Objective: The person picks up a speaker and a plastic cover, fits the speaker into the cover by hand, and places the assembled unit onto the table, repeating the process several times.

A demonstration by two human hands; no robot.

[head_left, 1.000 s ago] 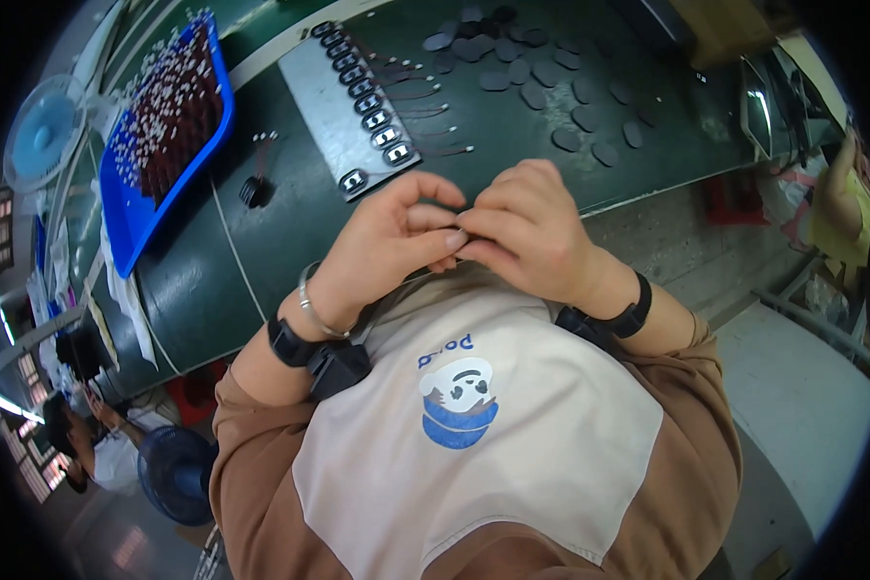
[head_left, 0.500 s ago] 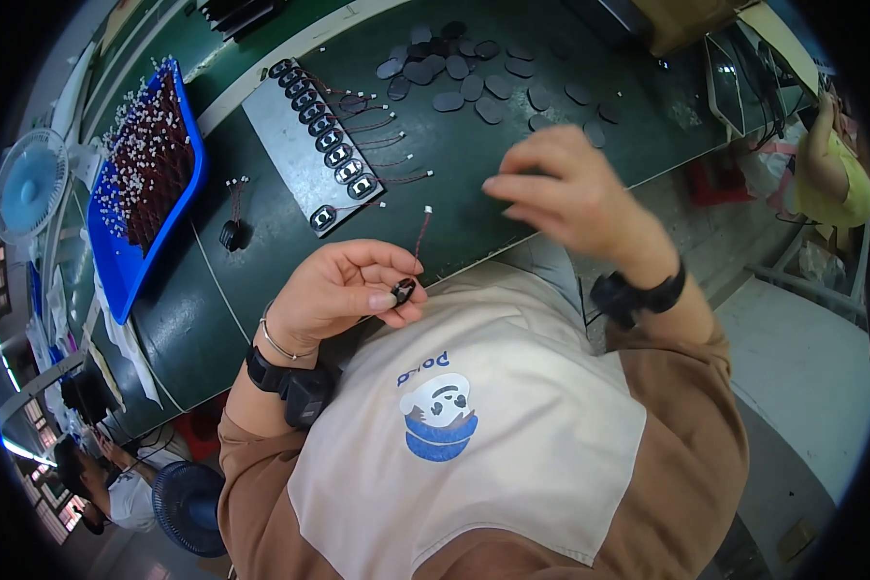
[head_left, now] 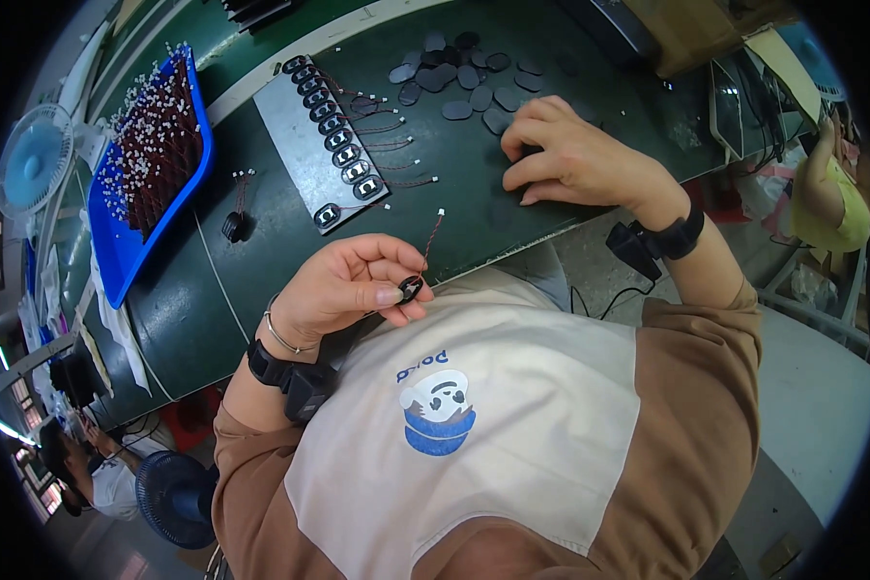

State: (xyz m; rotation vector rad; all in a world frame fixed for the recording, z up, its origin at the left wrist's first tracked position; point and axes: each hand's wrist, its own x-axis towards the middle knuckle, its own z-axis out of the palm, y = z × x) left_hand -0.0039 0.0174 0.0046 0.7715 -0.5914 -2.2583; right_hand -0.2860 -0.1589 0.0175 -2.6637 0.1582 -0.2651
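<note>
My left hand (head_left: 350,287) pinches a small black oval speaker (head_left: 411,288) between thumb and fingers, just off the table's near edge. From it a twisted red-and-black wire (head_left: 433,238) rises to a white connector. My right hand (head_left: 572,159) is down at the tabletop by the scattered black oval pieces (head_left: 454,77), its fingers curled toward the thumb. Whatever lies between those fingertips is hidden. Left of centre, a grey metal plate (head_left: 295,126) carries a row of similar oval speakers (head_left: 340,138), their wires trailing to the right.
A blue tray (head_left: 116,275) full of wired parts with white connectors stands at the left. A small wired black bundle (head_left: 235,224) lies between tray and plate. Dark boxes (head_left: 672,39) sit at the far right. Fans and other people are at the sides.
My right hand has lowered toward the black oval pieces, covering some, and its fingers have curled in. My left hand still holds the speaker. The whole view has shifted slightly.
</note>
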